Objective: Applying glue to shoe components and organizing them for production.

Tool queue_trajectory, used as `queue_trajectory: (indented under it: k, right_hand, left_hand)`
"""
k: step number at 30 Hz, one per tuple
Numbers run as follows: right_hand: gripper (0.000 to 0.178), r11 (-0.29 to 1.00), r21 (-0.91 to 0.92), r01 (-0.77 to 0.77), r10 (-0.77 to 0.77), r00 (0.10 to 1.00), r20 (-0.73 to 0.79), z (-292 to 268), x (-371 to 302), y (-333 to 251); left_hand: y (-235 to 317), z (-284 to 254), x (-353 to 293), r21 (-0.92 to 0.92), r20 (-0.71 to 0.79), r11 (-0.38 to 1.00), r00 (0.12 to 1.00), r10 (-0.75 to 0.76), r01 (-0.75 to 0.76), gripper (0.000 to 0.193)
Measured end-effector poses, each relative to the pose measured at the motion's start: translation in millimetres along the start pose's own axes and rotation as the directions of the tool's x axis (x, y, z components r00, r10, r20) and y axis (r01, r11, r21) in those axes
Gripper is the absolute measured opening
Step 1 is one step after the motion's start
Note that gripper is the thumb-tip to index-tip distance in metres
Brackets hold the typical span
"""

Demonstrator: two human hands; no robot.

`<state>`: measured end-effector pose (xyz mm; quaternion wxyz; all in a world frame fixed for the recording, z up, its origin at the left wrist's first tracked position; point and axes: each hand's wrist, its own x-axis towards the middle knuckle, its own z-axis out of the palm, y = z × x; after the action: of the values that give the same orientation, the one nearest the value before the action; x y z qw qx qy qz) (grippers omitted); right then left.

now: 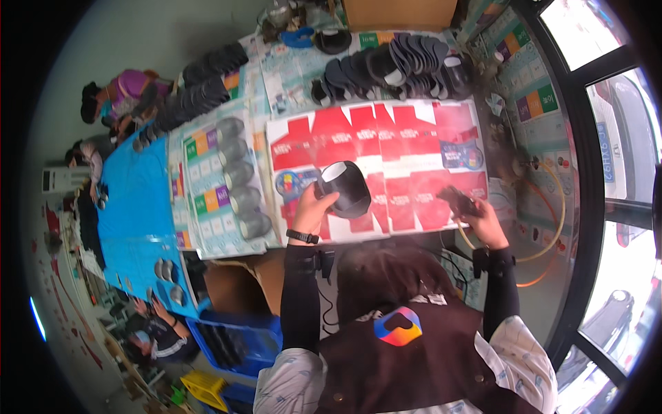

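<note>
My left hand (314,214) is closed on the edge of a black, hollow, cup-shaped piece (353,190) with a white patch inside. The piece is held above a red-and-white printed sheet (414,165) that covers the middle of the table. To the right, over the sheet's near right corner, my right hand (485,222) grips a small dark, brownish thing (458,201). Motion smears it, so its kind cannot be made out. The two hands are well apart, and the two things do not touch.
Grey rounded pieces (238,172) stand in a row left of the sheet. Dark curved pieces (420,58) are stacked at the back. Yellow and orange hoses (552,241) loop at the right. A blue-covered table (134,200), blue crates (238,341) and several other people are at left.
</note>
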<state>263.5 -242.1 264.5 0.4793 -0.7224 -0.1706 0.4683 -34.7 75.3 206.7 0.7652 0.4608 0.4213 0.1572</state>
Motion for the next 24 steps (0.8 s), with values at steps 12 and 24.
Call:
queue_trajectory:
  k: [12,24]
  right_hand:
    - [0.027,0.958,0.273,0.091,-0.171,0.943,0.285,-6.4,-9.3,-53.9]
    - [0.030,0.938,0.339,0.078,-0.164,0.958,0.234,-53.9,-21.2,-23.5]
  left_hand:
    - [11.5,214.0,-112.2,0.422,-0.034,0.873,0.958,0.286,-0.246,0.050]
    - [23.6,242.9,-104.0,0.093,0.192,0.990,0.977,0.089,-0.108,0.052]
